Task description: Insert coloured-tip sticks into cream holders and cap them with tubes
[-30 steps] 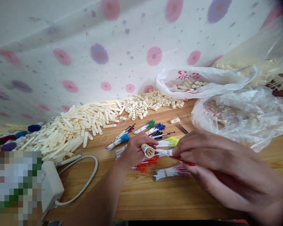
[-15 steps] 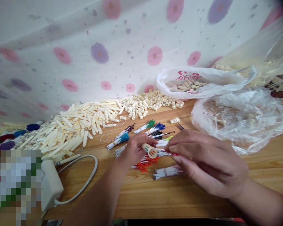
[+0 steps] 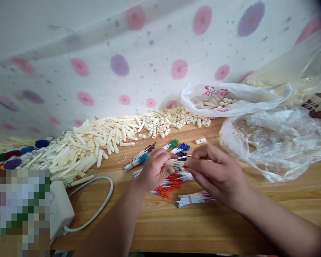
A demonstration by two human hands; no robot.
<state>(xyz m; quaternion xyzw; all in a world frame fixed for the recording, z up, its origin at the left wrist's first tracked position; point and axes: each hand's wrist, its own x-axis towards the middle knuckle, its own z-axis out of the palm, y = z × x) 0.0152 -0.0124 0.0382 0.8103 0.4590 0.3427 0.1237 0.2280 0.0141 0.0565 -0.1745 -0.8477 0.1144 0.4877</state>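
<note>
My left hand [image 3: 153, 170] is closed around a cream slotted plastic tube [image 3: 174, 164], which points to the right. Bits of blue and orange show through its slots. At the tube's open end, my right hand [image 3: 220, 175] pinches a thin stick with a red tip [image 3: 185, 166]; most of the stick is out of sight. Below the hands lie orange-tipped white sticks [image 3: 167, 187] and a banded bundle of pink-and-white sticks [image 3: 192, 199]. Beyond them are bundles with teal tips [image 3: 139, 159], green tips [image 3: 172, 143] and blue tips [image 3: 182, 147].
Cream tubes [image 3: 88, 141] and short slotted caps [image 3: 163, 121] are heaped along the wall. One slotted piece [image 3: 200, 141] lies apart. To the right sit a white plastic bag [image 3: 187, 100] and a clear one [image 3: 278, 142]. A power strip [image 3: 60, 207] with its cable is at left.
My right hand has moved left, bringing the red-tipped stick to the tube's mouth. The tube has turned from facing me to lie more sideways. The camera view has shifted slightly.
</note>
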